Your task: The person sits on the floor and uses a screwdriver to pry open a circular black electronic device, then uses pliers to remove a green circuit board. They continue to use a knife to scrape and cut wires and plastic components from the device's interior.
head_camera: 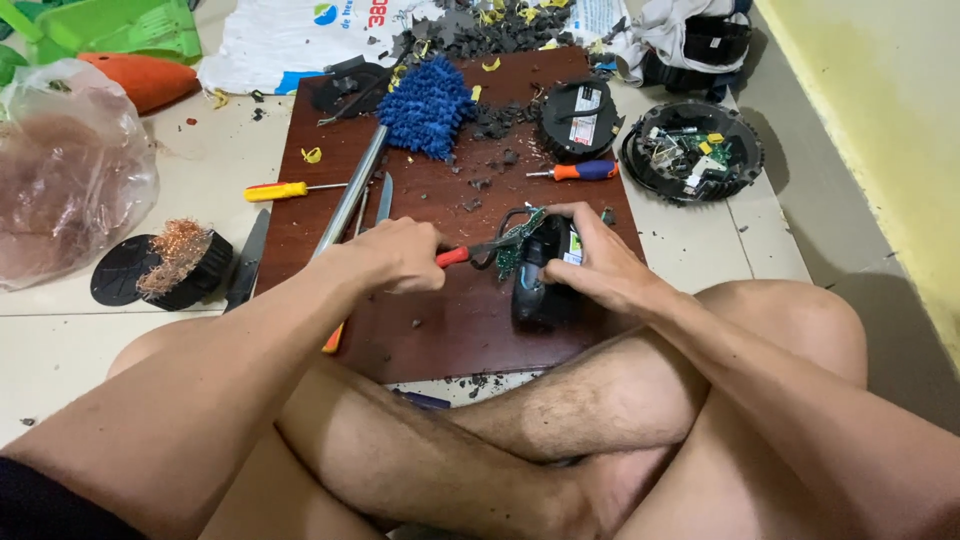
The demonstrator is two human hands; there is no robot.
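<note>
1. Black plastic casing point(538, 290) sits near the front edge of the brown wooden board point(420, 330) on the tiled floor, right in front of the crossed legs; a green circuit board point(520, 245) pokes out of its top, partly lifted but not free.
2. Right hand point(600, 262) is clamped over the casing, fingers curled round its top and side, pinning it to the board.
3. Left hand point(400, 255) is closed in a fist round a red-handled tool point(468, 252); the metal tip points right into the gap by the circuit board; can't tell if it's pliers or a driver, the hand hides most of it.
4. Progress, judging by the mess: seems well along; one round black housing point(692, 150) lies open off the board to the right with its electronics showing; another black disc part point(580, 118) sits at the back; black shards are scattered at the far end; a cup of copper wire point(182, 262) sits on the floor at left; this casing's board looks like what's left to get out.
5. Pose: both forearms reach in over the knees, wrists low, hands close together.
6. Spare bits nearby: yellow-handled screwdriver point(285, 190), orange-and-blue screwdriver point(580, 171), blue mop head point(428, 105) on a metal pole.
</note>
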